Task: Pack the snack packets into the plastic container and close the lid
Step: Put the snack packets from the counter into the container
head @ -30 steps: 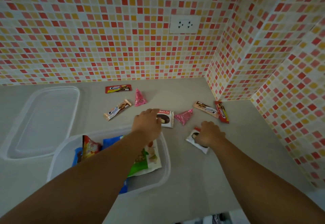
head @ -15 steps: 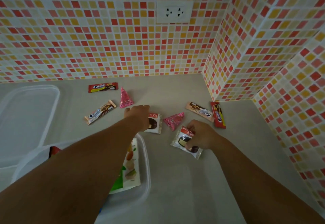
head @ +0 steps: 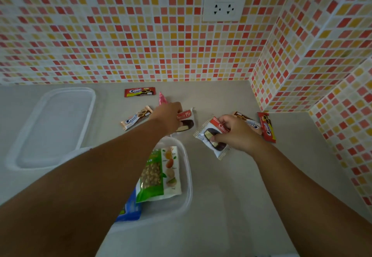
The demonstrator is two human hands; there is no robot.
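Observation:
My left hand (head: 169, 115) grips a white and red Choco Pie packet (head: 187, 121) just beyond the clear plastic container (head: 188, 178). My right hand (head: 236, 132) holds a second Choco Pie packet (head: 209, 135), tilted up off the counter to the container's right. A green nut packet (head: 159, 174) and a blue packet (head: 130, 210) lie inside the container; my left arm hides most of it. The clear lid (head: 54, 127) lies flat at the left.
Loose on the counter are a red Cream-O bar (head: 140, 92), a pink triangular packet (head: 162, 98), a beige Cream-O bar (head: 136, 117), another beige bar (head: 248, 122) behind my right hand and a red packet (head: 267, 127). Tiled walls close the back and right.
My right hand has raised its Choco Pie packet off the counter and turned it. My left hand has closed on the other Choco Pie packet. The pink packet between them is now hidden.

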